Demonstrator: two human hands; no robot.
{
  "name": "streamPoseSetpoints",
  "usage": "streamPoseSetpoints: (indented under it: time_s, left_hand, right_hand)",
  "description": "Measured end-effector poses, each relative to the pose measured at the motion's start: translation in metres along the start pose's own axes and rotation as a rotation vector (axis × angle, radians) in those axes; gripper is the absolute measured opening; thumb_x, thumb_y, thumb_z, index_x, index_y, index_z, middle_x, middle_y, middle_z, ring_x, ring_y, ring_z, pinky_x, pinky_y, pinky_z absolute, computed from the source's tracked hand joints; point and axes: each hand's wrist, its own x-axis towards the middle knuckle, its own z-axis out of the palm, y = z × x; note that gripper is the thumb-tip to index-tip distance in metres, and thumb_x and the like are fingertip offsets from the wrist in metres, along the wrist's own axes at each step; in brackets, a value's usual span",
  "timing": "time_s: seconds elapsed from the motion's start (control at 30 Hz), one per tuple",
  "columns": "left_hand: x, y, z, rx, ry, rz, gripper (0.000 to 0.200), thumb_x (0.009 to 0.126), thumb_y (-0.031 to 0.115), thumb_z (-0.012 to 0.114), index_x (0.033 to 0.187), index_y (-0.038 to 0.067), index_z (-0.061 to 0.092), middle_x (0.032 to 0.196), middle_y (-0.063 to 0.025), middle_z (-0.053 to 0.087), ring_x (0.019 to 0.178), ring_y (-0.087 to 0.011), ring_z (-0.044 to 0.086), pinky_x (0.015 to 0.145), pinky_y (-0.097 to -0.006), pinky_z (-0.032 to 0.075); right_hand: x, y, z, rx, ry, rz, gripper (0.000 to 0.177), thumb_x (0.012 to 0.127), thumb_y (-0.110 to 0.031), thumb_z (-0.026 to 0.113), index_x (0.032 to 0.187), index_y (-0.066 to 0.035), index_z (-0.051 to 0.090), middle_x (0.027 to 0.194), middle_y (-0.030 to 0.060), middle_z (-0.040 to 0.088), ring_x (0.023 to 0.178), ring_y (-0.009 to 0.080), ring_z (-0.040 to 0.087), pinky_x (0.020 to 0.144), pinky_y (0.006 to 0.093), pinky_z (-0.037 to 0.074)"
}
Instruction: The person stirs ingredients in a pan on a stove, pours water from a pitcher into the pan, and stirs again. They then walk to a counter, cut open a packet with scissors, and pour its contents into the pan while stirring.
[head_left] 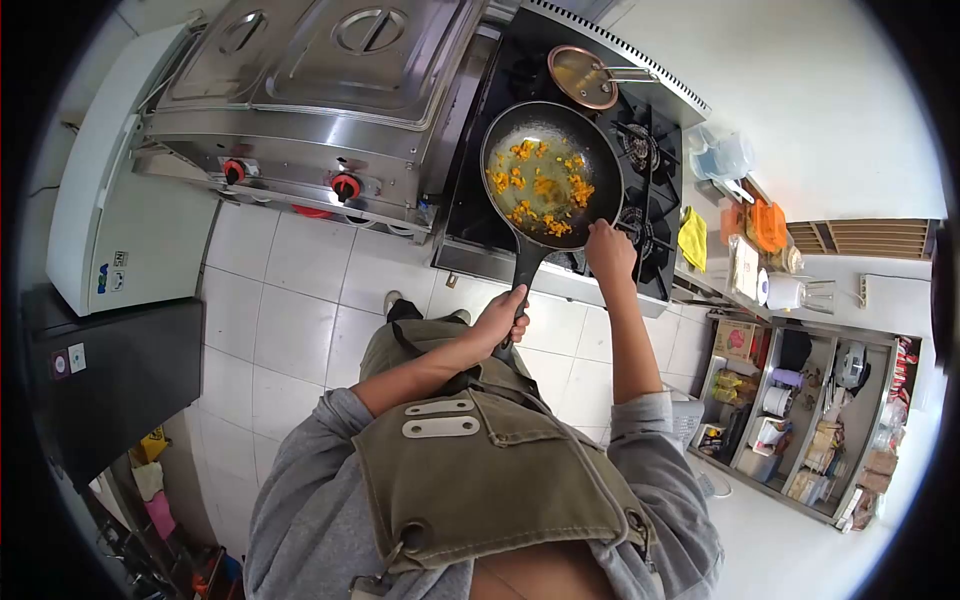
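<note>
Grip of left hand (pixel 503 318) closed on frying pan (pixel 605 165) handle, orange bits (pixel 545 186) inside. Right hand (pixel 610 251): grip unclear.

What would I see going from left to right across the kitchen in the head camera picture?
White appliance → steel unit with red knobs → black frying pan → yellow cloth → shelves of kitchen things.

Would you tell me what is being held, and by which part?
The left hand grips the frying pan by its handle; the right hand's hold at the rim is unclear.
</note>
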Motion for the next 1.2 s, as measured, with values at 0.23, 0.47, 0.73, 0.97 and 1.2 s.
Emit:
streamPoseSetpoints:
  time_s: [0.23,0.47,0.73,0.97,1.2]
  left_hand:
    - [-0.001,0.0,0.0,0.023,0.023,0.01,0.034,0.092,0.043,0.042,0.086,0.01,0.042,0.059,0.0019,0.038,0.047,-0.0075,0.035,0.045,-0.0222,0.032]
    - [-0.003,0.002,0.0,0.004,0.023,-0.008,0.034,0.092,0.042,0.043,0.086,0.009,0.042,0.059,0.0019,0.038,0.047,-0.0073,0.035,0.045,-0.0222,0.033]
    - [-0.001,0.002,0.0,0.005,0.041,-0.014,0.034,0.092,0.043,0.043,0.086,0.009,0.042,0.058,0.0015,0.038,0.047,-0.0075,0.035,0.044,-0.022,0.032]
    - [-0.002,0.003,0.0,-0.001,0.021,-0.014,0.034,0.093,0.042,0.042,0.087,0.009,0.042,0.059,0.0018,0.039,0.047,-0.0073,0.034,0.044,-0.0217,0.032]
    - [-0.005,0.004,0.004,0.024,0.045,-0.012,0.033,0.094,0.041,0.04,0.087,0.009,0.042,0.059,0.0019,0.039,0.049,-0.0071,0.035,0.045,-0.0215,0.031]
  right_hand:
    - [0.011,0.023,-0.019,-0.117,0.063,0.013,0.014,0.081,-0.015,0.049,0.081,-0.002,0.055,0.075,0.017,0.064,0.073,0.0333,0.064,0.062,0.0416,0.052]
    - [-0.022,0.0,-0.023,0.077,-0.093,-0.019,0.026,0.084,-0.024,0.045,0.083,-0.004,0.061,0.078,0.0189,0.064,0.077,0.0376,0.062,0.07,0.046,0.05]
    - [-0.003,0.001,-0.021,0.576,-0.425,-0.045,0.029,0.08,-0.028,0.051,0.075,-0.003,0.066,0.07,0.0219,0.06,0.072,0.0366,0.062,0.067,0.0414,0.048]
    - [0.027,0.006,0.011,0.618,-0.198,-0.007,0.03,0.08,-0.029,0.051,0.079,-0.003,0.066,0.071,0.0218,0.06,0.072,0.0385,0.06,0.065,0.0416,0.047]
    - [0.047,0.025,0.027,0.57,-0.227,-0.091,0.032,0.081,-0.029,0.052,0.069,-0.002,0.064,0.057,0.0166,0.057,0.056,0.0307,0.057,0.057,0.0378,0.043]
